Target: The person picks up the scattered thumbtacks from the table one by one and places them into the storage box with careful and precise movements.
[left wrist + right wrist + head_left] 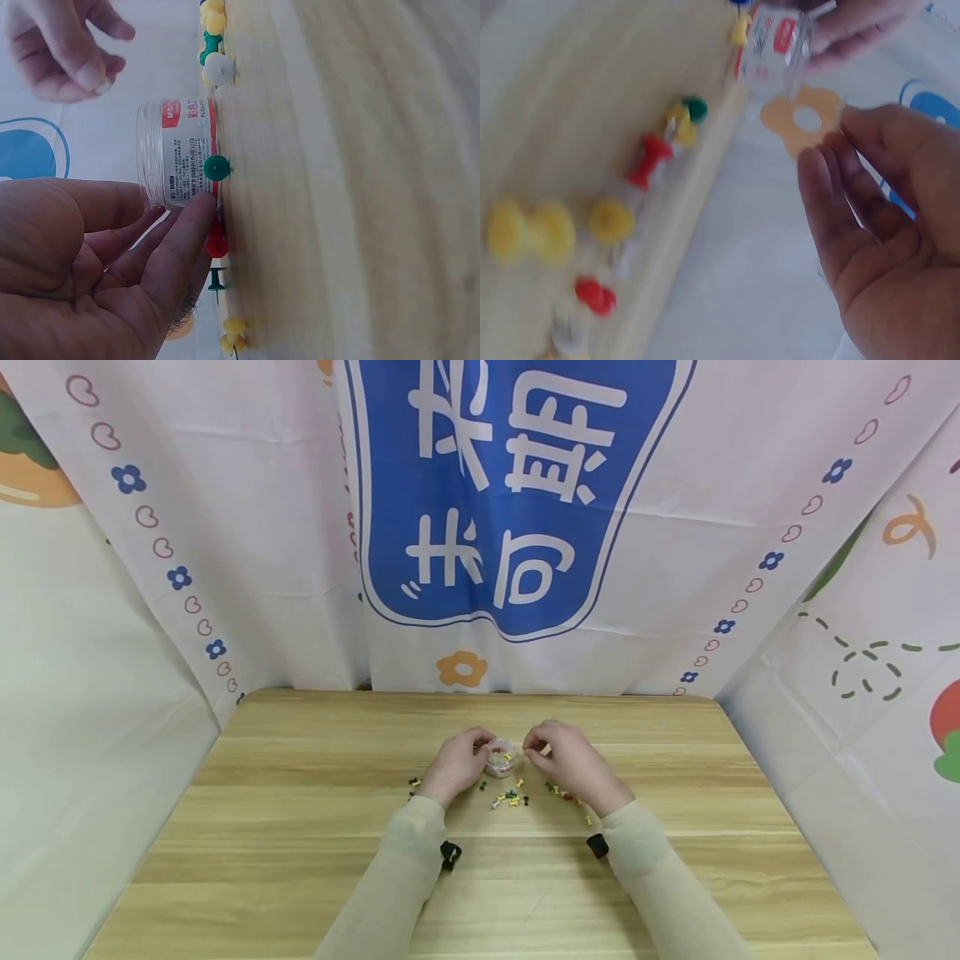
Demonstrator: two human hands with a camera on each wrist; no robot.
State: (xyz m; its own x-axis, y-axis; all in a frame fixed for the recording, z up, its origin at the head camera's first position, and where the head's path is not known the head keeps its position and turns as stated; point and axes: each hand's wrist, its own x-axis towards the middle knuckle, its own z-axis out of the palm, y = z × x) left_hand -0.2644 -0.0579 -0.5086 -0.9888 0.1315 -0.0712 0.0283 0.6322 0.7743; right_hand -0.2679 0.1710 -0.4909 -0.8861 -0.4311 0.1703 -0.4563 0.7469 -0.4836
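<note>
A small clear plastic jar [501,768] with a red-and-white label [187,150] stands upright on the table, with a few push pins inside. My left hand [459,764] holds it from the left side, thumb by the rim and fingers low around the wall. Just right of the jar is my right hand [566,760], thumb and fingers drawn together. A small pale thing [104,87] shows at its fingertips; I cannot tell its kind. Loose push pins lie near both hands, among them a green pin [217,167] before the jar and a red pin [651,160].
The wooden table [300,860] carries several more scattered pins, including yellow pins [514,802] in front of the jar and dark pins [415,782] left of my left wrist. A printed white curtain [300,568] hangs behind the table and along its sides.
</note>
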